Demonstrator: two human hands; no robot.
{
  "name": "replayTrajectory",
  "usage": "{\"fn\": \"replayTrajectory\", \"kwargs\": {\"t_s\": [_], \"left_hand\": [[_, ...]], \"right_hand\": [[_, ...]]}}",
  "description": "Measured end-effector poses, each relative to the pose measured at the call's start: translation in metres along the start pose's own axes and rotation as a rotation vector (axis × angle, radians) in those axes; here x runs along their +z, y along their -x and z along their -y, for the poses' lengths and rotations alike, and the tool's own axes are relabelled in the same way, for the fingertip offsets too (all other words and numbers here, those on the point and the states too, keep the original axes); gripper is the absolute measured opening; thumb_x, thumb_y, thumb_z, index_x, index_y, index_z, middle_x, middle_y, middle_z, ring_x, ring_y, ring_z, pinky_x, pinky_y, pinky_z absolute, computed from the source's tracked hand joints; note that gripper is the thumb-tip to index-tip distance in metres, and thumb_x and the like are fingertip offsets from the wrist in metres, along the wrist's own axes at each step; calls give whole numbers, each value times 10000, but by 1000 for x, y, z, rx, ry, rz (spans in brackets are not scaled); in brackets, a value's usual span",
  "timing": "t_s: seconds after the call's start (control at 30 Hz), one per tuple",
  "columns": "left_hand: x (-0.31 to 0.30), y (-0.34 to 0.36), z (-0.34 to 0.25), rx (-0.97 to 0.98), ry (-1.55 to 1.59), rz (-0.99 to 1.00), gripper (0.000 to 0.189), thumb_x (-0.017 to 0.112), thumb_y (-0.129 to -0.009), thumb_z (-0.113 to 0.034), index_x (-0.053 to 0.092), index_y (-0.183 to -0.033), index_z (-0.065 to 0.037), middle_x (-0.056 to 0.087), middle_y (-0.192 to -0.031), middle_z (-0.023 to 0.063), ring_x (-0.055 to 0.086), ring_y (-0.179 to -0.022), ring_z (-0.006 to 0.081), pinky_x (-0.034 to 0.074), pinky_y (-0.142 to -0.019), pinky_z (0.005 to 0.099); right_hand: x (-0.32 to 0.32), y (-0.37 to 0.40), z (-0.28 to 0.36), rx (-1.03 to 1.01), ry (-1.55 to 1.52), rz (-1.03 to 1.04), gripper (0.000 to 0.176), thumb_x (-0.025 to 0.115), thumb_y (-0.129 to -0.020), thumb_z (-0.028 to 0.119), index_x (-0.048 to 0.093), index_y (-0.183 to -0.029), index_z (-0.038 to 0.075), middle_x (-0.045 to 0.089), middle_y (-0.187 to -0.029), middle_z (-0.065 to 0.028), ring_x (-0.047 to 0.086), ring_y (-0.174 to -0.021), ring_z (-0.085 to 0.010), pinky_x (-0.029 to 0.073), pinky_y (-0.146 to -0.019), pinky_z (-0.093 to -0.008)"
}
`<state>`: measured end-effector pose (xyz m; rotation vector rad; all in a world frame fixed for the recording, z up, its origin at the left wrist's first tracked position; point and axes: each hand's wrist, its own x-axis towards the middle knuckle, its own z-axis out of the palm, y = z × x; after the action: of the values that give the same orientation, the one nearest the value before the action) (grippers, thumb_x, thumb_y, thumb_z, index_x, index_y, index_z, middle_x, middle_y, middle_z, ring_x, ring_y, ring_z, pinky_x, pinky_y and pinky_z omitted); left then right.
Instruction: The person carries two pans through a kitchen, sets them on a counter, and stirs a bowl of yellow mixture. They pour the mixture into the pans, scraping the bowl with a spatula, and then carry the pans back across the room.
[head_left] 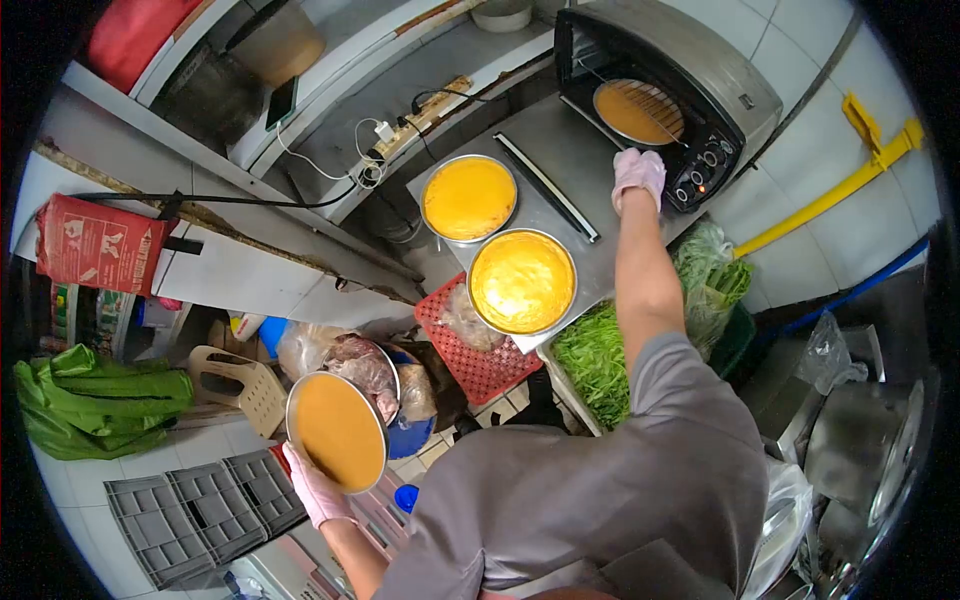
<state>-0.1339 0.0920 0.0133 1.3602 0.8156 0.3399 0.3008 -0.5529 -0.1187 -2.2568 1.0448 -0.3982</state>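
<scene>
My left hand [318, 490], in a pink glove, grips the lower left rim of a round metal pan [337, 432] with a smooth orange-brown filling. My right hand [640, 172], gloved too, reaches to the front edge of the open oven [590, 75], its fingers curled close below a pan [638, 110] of orange filling on the rack; what they hold is hidden. Two round pans with yellow filling, one [468, 198] behind the other [522, 281], stand on the metal counter [570, 150] left of my right arm.
Leafy greens [595, 365] lie in a crate below the counter, beside a red basket [505, 372]. A power strip [420, 120] with cables runs along the shelf. Bagged food sits behind the held pan. Pots [865, 440] stand at the right; a yellow pipe [830, 200] crosses the wall.
</scene>
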Motion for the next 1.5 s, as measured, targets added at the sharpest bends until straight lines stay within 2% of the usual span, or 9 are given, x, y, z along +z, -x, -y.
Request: {"fn": "replayTrajectory", "kwargs": {"t_s": [0.33,0.43,0.47,0.53,0.8,1.1,1.33,1.43,1.5], "left_hand": [[32,2,-14,9,17,14,677,407,-1153,-550,466,-1600,-45,534,-1581,83,539,-1403,225,418,-1181,386],[29,6,-17,-4,-7,-6,703,386,-1157,-557,454,-1616,-30,493,-1625,93,493,-1454,232,364,-1233,383],[26,6,-15,-22,-5,-13,699,389,-1157,-556,462,-1611,-30,501,-1618,93,499,-1448,233,367,-1231,381],[17,2,-8,-12,8,12,698,393,-1155,-557,468,-1607,-30,507,-1612,93,501,-1445,231,371,-1227,381],[-5,-3,7,-36,70,-1,707,393,-1150,-566,469,-1605,-30,495,-1626,91,487,-1461,230,354,-1240,384],[-4,20,2,-18,54,-109,654,441,-1147,-534,508,-1563,-34,574,-1538,91,571,-1368,223,439,-1172,380],[-11,12,10,-27,-18,-33,701,415,-1143,-575,507,-1582,-36,557,-1558,80,547,-1386,222,411,-1187,379],[0,18,6,-21,-50,1,672,430,-1143,-566,554,-1534,-34,607,-1483,71,589,-1320,214,449,-1145,378],[16,19,0,-47,5,26,640,457,-1138,-562,597,-1474,-35,630,-1432,63,609,-1277,206,474,-1113,377]], "right_hand": [[-10,55,4,-228,-21,81,479,663,-915,384,672,-1054,-74,728,-1117,-325,690,-1132,-480,551,-985,-524],[-14,22,-16,-909,226,-37,488,639,-964,359,606,-1252,-33,732,-1217,-266,722,-1134,-390,565,-933,-476],[-76,55,28,-298,-149,486,533,495,-1048,502,618,-1251,25,717,-1305,-197,716,-1101,-280,541,-931,-422],[-69,8,20,-110,-133,459,514,487,-1052,491,622,-1246,36,716,-1256,-182,707,-1055,-281,536,-897,-430],[-11,-95,-17,-139,495,588,445,453,-1064,449,640,-1226,78,711,-1060,-123,673,-870,-285,518,-761,-460],[107,-192,-91,94,33,545,376,461,-1060,342,712,-1156,78,753,-1005,-108,696,-787,-318,523,-668,-484],[19,-129,-57,-599,741,384,326,504,-1024,228,740,-1150,42,772,-1085,-132,736,-898,-318,560,-724,-525],[113,-217,-134,-292,-212,485,140,474,-1021,156,569,-921,134,550,-709,-86,528,-498,-248,395,-428,-415],[102,-196,-134,-490,-312,552,160,464,-1015,137,431,-870,195,350,-651,-30,350,-426,-166,266,-394,-338]]}}
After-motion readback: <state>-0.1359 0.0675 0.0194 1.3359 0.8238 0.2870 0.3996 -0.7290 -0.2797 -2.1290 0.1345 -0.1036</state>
